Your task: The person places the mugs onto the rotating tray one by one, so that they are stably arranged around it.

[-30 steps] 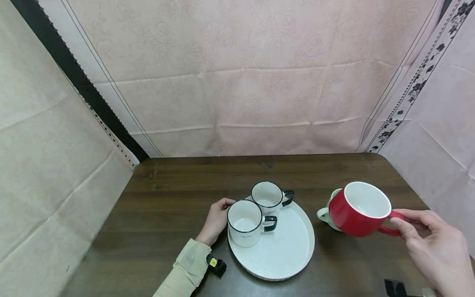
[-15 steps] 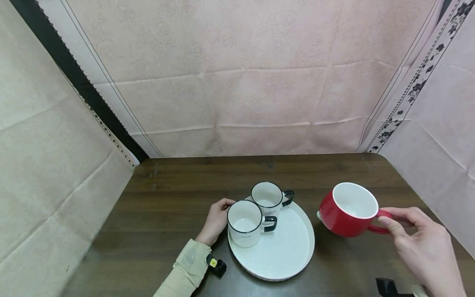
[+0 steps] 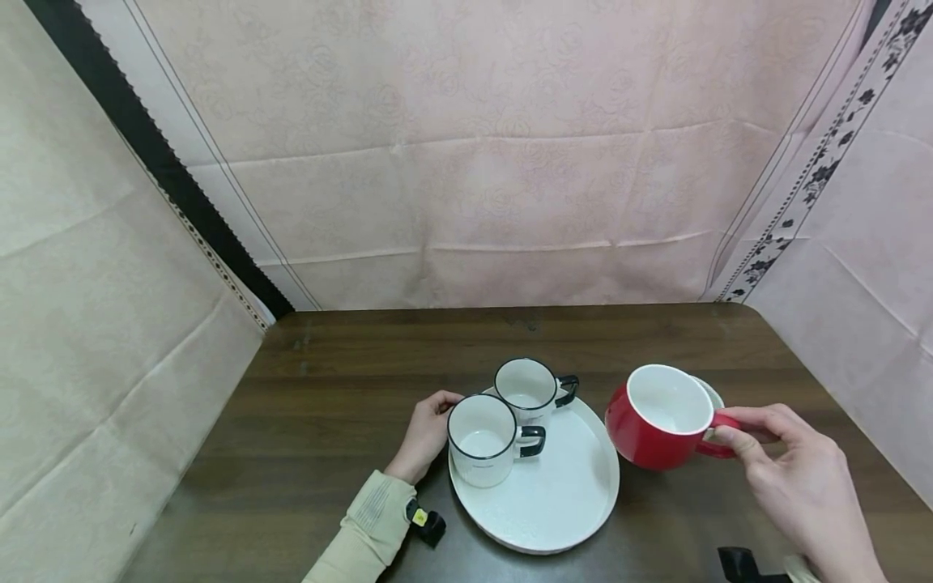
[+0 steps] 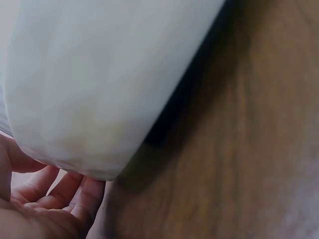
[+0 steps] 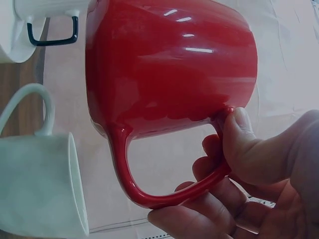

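Observation:
My right hand (image 3: 809, 478) pinches the handle of a red mug (image 5: 169, 64) with a white inside. The mug is tilted and held up, to the right of a round white tray (image 3: 561, 502). Partly hidden behind it is a pale green mug (image 5: 37, 184). Two white mugs with black rims stand on the tray: a front mug (image 3: 481, 461) at its left side and a back mug (image 3: 521, 385) behind. At the tray's left edge, my left hand (image 3: 424, 437) holds its side; curled fingers (image 4: 62, 191) show below a white faceted wall in the left wrist view.
A dark wooden table (image 3: 328, 486) lies under everything. Pale patterned cloths hang at the back (image 3: 466, 162) and on both sides, enclosing the table. Both wrists carry a black camera mount (image 3: 430, 526).
My right hand has carried the red mug leftward, nearer the tray. The green mug behind it now shows on the red mug's right side. My left hand stays put.

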